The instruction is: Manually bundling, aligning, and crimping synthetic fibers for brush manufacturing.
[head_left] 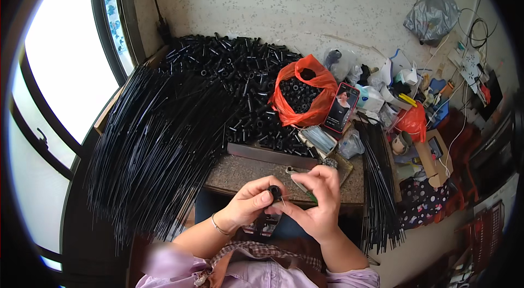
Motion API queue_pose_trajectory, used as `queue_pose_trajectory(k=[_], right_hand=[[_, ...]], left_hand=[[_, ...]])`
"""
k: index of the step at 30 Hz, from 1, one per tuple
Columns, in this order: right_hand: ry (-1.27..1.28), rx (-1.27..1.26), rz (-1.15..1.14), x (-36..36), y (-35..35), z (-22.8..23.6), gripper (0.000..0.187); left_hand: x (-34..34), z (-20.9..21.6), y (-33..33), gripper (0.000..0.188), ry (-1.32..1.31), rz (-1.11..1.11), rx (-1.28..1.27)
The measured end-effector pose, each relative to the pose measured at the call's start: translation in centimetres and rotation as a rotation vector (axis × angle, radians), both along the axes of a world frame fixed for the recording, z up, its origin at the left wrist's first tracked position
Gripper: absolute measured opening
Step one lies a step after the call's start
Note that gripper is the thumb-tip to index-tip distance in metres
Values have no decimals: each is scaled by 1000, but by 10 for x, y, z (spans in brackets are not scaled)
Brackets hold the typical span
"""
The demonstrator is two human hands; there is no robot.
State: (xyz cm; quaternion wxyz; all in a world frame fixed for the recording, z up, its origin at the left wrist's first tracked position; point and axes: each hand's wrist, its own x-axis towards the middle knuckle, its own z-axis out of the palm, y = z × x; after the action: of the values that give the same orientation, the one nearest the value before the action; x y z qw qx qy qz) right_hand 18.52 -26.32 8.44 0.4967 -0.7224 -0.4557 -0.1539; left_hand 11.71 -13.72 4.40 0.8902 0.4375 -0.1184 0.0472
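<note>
My left hand [248,201] pinches a small black ring-ended part [275,192] between thumb and fingers. Just to its right is my right hand [318,201], with its thumb reaching toward the part and its index finger raised apart from the thumb. Fine thin strands [284,198] show beside the black part; what holds them is unclear. Behind the right fingers, at the table's front edge, lies a tool with a green handle [311,196], partly covered by that hand.
Black tubular parts [240,64] are heaped on the table [234,173], behind a low tray edge [270,156]. Long black rods [158,146] overhang at left, more [379,184] at right. An orange bag [281,103] of black pieces stands beside a phone [341,107]. Clutter fills the right.
</note>
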Motion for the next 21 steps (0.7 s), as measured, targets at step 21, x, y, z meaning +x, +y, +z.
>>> queue_pose_trajectory(k=[21], right_hand=[[-685, -213, -135, 20, 8, -15, 29]], left_hand=[[24, -23, 13, 21, -160, 138, 145]])
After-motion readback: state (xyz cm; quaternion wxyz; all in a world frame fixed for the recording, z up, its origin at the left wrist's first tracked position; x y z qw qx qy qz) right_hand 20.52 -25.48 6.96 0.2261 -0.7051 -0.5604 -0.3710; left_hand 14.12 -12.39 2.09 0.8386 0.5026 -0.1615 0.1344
